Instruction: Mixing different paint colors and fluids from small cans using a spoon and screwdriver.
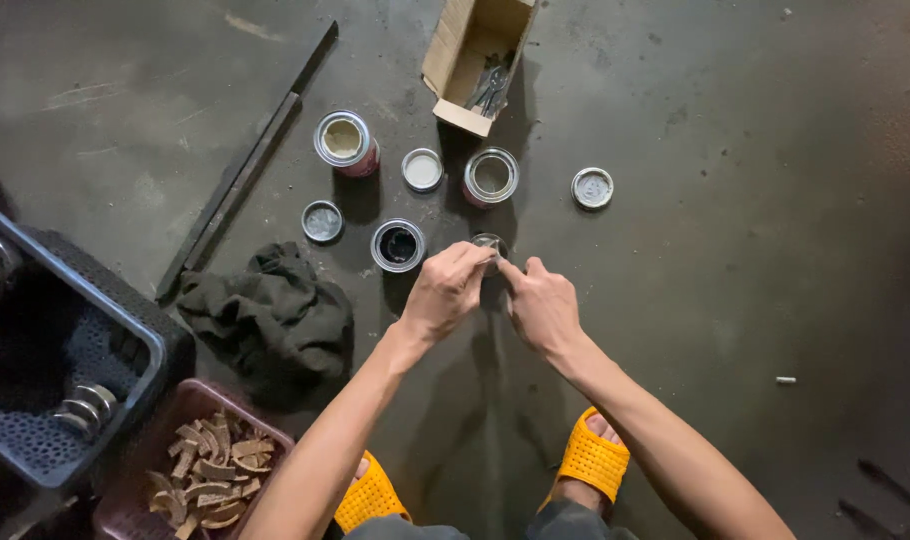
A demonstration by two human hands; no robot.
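My left hand [445,293] and my right hand [542,305] meet over the dark floor, fingertips pinched together on a small round metal lid [489,241] that shows just above them. Just beyond the hands stand three open tins: one with black contents [398,245], one with pale beige contents [345,141] and one greyish inside [491,177]. Loose round lids lie among them, a white one [422,169], a grey one [322,221] and another off to the right [592,187].
An open cardboard box [472,60] holding metal tools lies at the back. A long metal bar [245,165] lies slanted at left, with a dark rag [270,315] below it. A dark crate [65,360] and a tray of brown curved pieces [205,470] sit at bottom left. My feet wear yellow sandals [592,460].
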